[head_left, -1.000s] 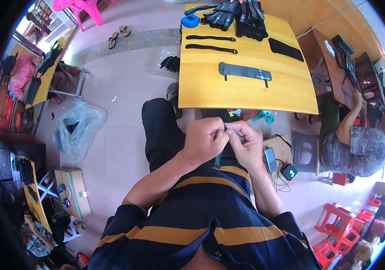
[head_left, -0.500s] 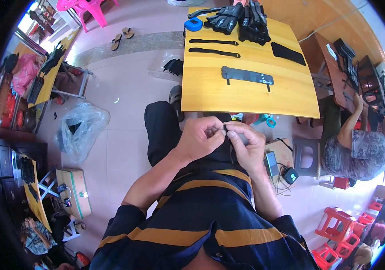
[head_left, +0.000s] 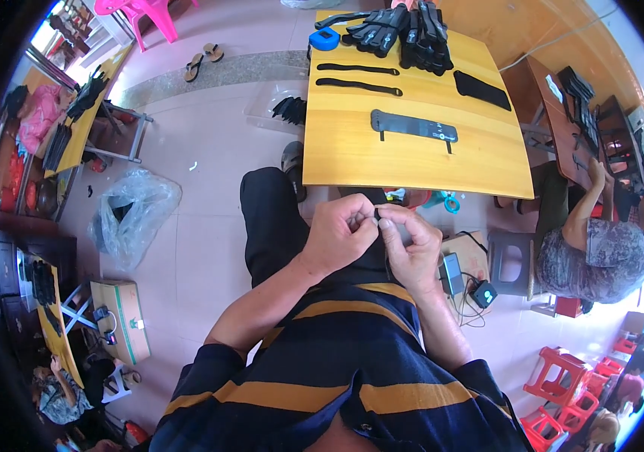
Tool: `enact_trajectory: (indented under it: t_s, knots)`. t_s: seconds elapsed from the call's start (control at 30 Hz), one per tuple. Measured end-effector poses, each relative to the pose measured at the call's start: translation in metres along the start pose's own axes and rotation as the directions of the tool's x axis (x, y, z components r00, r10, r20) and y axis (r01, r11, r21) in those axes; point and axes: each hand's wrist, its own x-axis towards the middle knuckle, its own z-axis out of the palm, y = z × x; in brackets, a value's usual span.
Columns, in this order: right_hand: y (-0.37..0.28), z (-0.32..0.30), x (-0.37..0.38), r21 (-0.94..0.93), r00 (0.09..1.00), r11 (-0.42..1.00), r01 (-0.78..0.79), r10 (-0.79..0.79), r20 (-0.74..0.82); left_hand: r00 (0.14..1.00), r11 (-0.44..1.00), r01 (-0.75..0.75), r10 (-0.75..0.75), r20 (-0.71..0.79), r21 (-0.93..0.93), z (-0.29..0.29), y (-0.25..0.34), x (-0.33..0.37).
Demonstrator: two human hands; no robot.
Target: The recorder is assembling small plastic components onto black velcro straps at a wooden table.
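In front of my lap, just short of the table's near edge, my left hand (head_left: 342, 233) and my right hand (head_left: 414, 245) meet with pinched fingers. Between the fingertips shows a bit of a small black piece (head_left: 378, 214); the rest of it is hidden, and its kind cannot be made out. On the yellow table (head_left: 352, 166) beyond lies a flat dark grey sleeve (head_left: 412, 126) with two short black tabs at its near side. Two black straps (head_left: 359, 86) lie farther back, and a black flat pad (head_left: 482, 90) is at the right.
Bundles of black straps (head_left: 425, 41) and a blue device (head_left: 324, 39) sit at the table's far end. A clear bin (head_left: 261, 113) stands left of it, a plastic bag (head_left: 135, 215) on the floor. A seated person (head_left: 600, 256) works at the right, near a grey stool (head_left: 511, 260).
My hands stay pinched together in almost the same place. The view has shifted very slightly. The person at the right has moved their hands a little.
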Motion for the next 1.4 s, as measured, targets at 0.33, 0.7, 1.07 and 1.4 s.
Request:
enact_trajectory:
  t_s: [0.33, 0.7, 1.07, 1.4]
  knots:
    - [-0.004, -0.001, 0.003, -0.091, 0.991, 0.987, 0.13, -0.13, -0.001, 0.996, 0.993, 0.09, -0.089, 0.021, -0.078, 0.002, -0.011, -0.004]
    - [0.0, 0.001, -0.004, -0.092, 0.994, 0.99, 0.104, -0.101, 0.04, 0.987, 0.988, 0.118, -0.106, 0.122, -0.096, -0.011, -0.017, 0.002]
    - [0.005, 0.004, -0.004, -0.204, 0.976, 0.955, 0.217, -0.213, 0.041, 1.0, 0.999, 0.024, -0.024, -0.009, 0.031, -0.001, -0.014, -0.005]
    - [0.009, 0.006, -0.008, -0.181, 0.976, 0.959, 0.217, -0.212, 0.046, 0.956, 0.925, 0.292, -0.273, 0.11, -0.244, -0.002, -0.024, -0.004]
